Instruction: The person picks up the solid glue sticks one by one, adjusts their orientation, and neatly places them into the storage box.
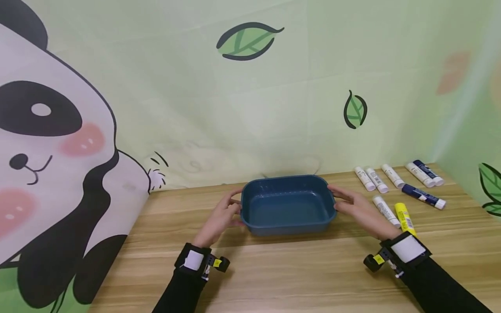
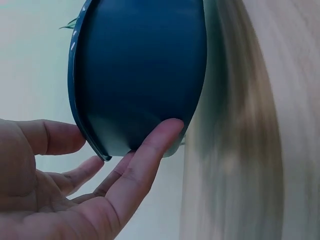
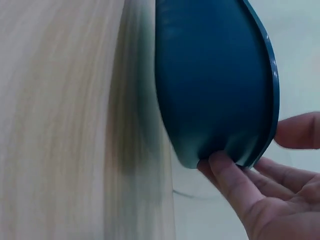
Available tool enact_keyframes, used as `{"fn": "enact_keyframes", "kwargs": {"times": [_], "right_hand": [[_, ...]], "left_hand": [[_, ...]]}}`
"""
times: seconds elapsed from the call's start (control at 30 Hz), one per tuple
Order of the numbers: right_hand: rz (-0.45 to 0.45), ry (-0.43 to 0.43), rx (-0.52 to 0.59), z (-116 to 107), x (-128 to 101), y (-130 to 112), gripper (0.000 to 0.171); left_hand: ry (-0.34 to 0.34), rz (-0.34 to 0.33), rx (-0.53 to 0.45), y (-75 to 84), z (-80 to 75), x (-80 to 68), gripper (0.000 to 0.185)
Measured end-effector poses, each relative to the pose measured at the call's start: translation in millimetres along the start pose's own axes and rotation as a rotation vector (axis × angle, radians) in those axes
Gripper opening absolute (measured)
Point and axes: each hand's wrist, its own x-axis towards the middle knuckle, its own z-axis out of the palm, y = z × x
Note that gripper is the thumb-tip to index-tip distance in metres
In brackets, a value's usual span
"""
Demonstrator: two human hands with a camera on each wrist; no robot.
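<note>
Blue plastic tub (image 1: 287, 204), centre frame on wooden table (image 1: 274, 269). Left hand (image 1: 219, 219) and right hand (image 1: 358, 208) cup opposite short ends, fingers loosely extended against walls, steadying it. Glue sticks (image 1: 391, 187) lie scattered right of centre.

Black sleeves; black wrist straps with white patches and yellow-tagged cameras.

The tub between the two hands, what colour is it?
The tub is dark teal-blue all over, inside and out, plain with no pattern. The head view shows it best.
</note>
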Motion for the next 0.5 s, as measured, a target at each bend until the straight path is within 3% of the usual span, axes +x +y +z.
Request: {"fn": "enact_keyframes", "kwargs": {"times": [0.27, 0.5], "right_hand": [[0.034, 0.026, -0.021, -3.9, 0.7, -4.8, 0.058], [0.083, 0.02, -0.021, -5.0, -0.1, -4.1, 0.057]], "left_hand": [[-0.016, 0.003, -0.014, -3.4, 3.6, 1.8, 0.057], [-0.071, -0.017, 0.002, -0.8, 3.9, -1.3, 0.059]]}}
